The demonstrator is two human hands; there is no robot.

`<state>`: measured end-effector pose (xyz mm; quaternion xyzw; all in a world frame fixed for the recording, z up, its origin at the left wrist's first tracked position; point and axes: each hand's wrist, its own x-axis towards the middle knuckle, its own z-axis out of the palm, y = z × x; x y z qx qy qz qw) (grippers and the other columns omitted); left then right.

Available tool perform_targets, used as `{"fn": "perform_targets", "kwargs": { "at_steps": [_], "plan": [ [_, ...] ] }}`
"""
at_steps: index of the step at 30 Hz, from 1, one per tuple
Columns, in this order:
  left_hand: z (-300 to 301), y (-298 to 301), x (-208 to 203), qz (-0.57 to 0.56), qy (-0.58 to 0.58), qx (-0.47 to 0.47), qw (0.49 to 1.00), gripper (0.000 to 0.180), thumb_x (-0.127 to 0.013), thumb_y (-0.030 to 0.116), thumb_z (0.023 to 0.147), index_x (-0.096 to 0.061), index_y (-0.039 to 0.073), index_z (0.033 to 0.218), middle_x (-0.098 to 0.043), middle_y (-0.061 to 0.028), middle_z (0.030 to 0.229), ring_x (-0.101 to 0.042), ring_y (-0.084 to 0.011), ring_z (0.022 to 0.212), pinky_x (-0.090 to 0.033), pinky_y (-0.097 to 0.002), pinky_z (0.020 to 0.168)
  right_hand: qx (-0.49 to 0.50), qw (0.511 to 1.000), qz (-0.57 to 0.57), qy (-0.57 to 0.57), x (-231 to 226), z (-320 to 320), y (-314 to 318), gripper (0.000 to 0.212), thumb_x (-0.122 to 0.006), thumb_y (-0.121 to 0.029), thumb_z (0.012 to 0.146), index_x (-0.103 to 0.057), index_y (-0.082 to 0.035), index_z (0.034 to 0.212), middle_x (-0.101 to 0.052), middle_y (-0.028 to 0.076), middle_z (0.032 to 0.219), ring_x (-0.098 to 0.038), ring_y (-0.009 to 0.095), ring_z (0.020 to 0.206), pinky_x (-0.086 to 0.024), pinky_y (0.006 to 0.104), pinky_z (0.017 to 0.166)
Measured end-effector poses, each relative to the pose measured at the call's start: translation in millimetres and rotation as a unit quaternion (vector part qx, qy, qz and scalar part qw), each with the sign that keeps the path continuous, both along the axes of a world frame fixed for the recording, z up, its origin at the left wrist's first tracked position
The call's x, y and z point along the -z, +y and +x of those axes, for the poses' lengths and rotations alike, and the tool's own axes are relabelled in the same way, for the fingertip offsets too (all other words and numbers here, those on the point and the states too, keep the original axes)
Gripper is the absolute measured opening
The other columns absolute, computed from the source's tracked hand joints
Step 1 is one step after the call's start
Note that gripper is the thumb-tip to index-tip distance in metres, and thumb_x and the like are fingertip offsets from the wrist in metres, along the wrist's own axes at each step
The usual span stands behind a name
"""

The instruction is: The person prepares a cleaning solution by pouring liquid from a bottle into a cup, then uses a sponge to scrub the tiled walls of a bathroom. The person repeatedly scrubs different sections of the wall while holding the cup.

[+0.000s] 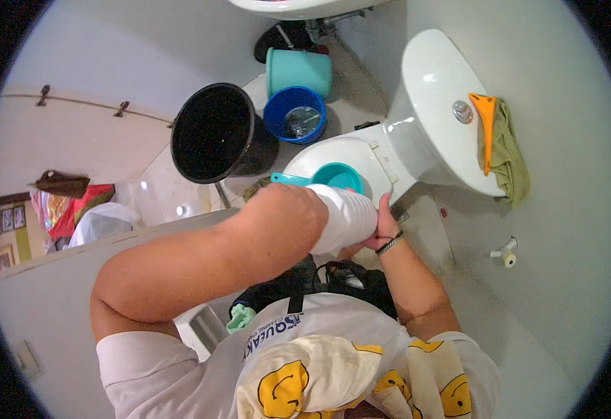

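A white ribbed plastic bottle (351,218) is held tilted between my two hands in front of my body. My left hand (288,213) is closed around the bottle's left side, its fingers partly hidden by the bottle and the hand itself. My right hand (383,227), a dark bracelet at its wrist, grips the other end with the thumb raised. Just beyond the bottle is a teal dipper (337,178), its handle pointing left. It appears to rest on the white toilet lid (319,152). I cannot see the bottle's mouth clearly.
A black bucket (214,133), a blue pail (295,115) and a teal bucket (298,73) stand left of the toilet. On the tank (434,77) lie an orange-handled tool (485,126) and a green cloth (511,160). A tap (506,253) juts from the right wall.
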<state>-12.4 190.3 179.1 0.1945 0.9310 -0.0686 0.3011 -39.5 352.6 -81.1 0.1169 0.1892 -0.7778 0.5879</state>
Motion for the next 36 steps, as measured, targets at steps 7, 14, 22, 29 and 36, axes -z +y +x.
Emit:
{"fn": "perform_targets", "kwargs": {
  "at_steps": [7,14,22,29,36],
  "plan": [
    [-22.2,23.9,41.9,0.138,-0.034,0.036,0.989,0.037,-0.059,0.025,0.067,-0.049,0.0,0.092,-0.057,-0.0154,0.073,-0.058,-0.0289,0.064,-0.047,-0.0365,0.059,0.169,0.984,-0.042,-0.025,18.4,23.5,55.1,0.071,-0.058,-0.049,0.068,-0.036,-0.007,0.121,-0.043,0.013,0.12,-0.042,0.028,0.109,-0.033,0.0441,0.091],
    [-18.8,24.8,103.3,0.239,-0.163,-0.355,0.889,0.079,-0.06,0.045,0.066,-0.026,0.004,0.124,-0.056,-0.0206,0.079,-0.057,-0.0354,0.075,-0.046,-0.0376,0.069,0.239,0.97,-0.038,0.012,70.4,16.2,95.8,0.061,-0.062,-0.034,0.068,-0.038,-0.006,0.117,-0.048,0.015,0.113,-0.047,0.03,0.103,-0.037,0.0448,0.088],
    [-22.3,20.2,137.9,0.238,0.165,0.196,0.937,0.066,-0.065,0.027,0.065,-0.033,0.011,0.12,-0.038,-0.0215,0.115,-0.053,-0.0313,0.088,-0.046,-0.0372,0.074,0.28,0.96,-0.027,-0.013,83.9,7.8,102.5,0.059,-0.062,-0.033,0.067,-0.04,-0.007,0.116,-0.047,0.015,0.114,-0.045,0.03,0.105,-0.035,0.0455,0.089],
    [-39.5,28.2,140.1,0.297,-0.064,-0.418,0.856,0.061,-0.062,0.016,0.065,-0.034,0.015,0.12,-0.039,-0.0218,0.115,-0.051,-0.0326,0.09,-0.045,-0.0362,0.076,0.286,0.958,-0.016,-0.008,92.3,0.3,105.3,0.056,-0.062,-0.032,0.067,-0.041,-0.008,0.114,-0.046,0.015,0.115,-0.044,0.031,0.106,-0.034,0.0466,0.09],
    [-30.9,11.7,164.2,0.283,0.096,0.036,0.954,0.053,-0.063,0.019,0.068,-0.039,0.004,0.113,-0.045,-0.0202,0.108,-0.056,-0.0303,0.079,-0.047,-0.0369,0.068,0.287,0.958,-0.015,-0.018,93.6,-2.6,100.3,0.055,-0.062,-0.031,0.067,-0.042,-0.009,0.113,-0.047,0.015,0.114,-0.045,0.031,0.105,-0.035,0.0465,0.09]
  ]
}}
